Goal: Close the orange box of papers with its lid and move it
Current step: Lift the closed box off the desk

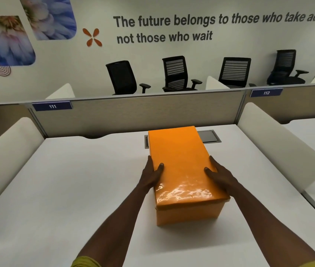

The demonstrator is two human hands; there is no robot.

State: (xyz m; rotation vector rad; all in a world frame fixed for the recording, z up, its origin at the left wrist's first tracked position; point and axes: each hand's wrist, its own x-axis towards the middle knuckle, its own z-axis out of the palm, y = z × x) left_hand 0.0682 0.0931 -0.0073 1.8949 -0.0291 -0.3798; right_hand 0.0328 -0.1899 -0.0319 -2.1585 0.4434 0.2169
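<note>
The orange box [188, 213] stands on the white desk [66, 189], long side running away from me. Its glossy orange lid [181, 162] sits on top and covers it, so the papers inside are hidden. My left hand [152, 176] presses against the box's left side, thumb lying on the lid. On the opposite side my right hand [219, 175] grips the same way, its thumb over the lid's edge. Both hands hold the box between them.
A grey cable hatch [208, 136] is set into the desk just behind the box. White rounded dividers [280, 143] flank the desk on both sides, and a beige partition [152, 112] closes the back. Black office chairs [176, 74] stand beyond it.
</note>
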